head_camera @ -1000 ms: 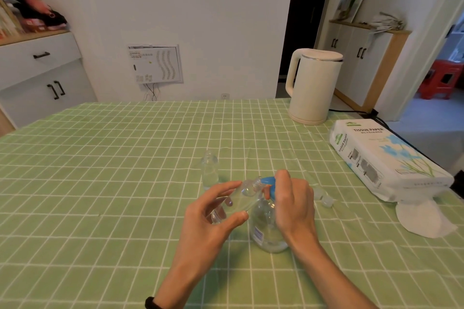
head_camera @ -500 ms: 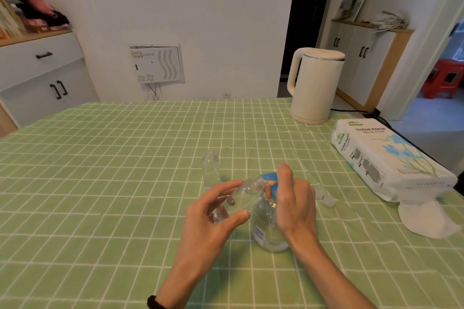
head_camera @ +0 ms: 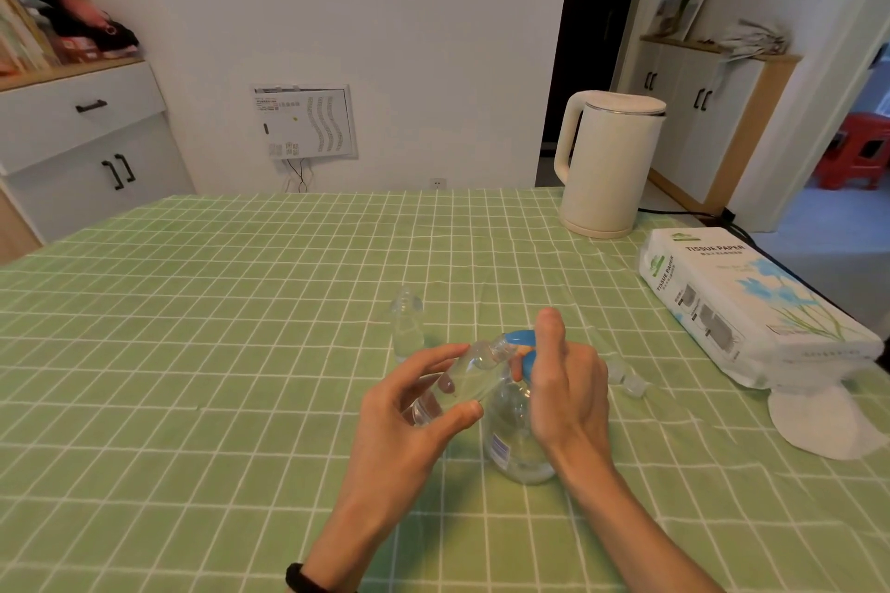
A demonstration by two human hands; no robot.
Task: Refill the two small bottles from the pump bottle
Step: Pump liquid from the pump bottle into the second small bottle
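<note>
Gripping tilted clear small bottle (head_camera: 464, 376), left hand (head_camera: 409, 429); right hand (head_camera: 568, 385) rests on blue-topped pump bottle (head_camera: 515, 443), seemingly pressing

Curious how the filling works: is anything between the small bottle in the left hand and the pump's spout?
Nothing visible. The left hand holds the small bottle tilted, its neck right at the blue pump head, where the right hand rests.

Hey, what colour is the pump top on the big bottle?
Blue; the head view shows the pump top under the right hand.
</note>
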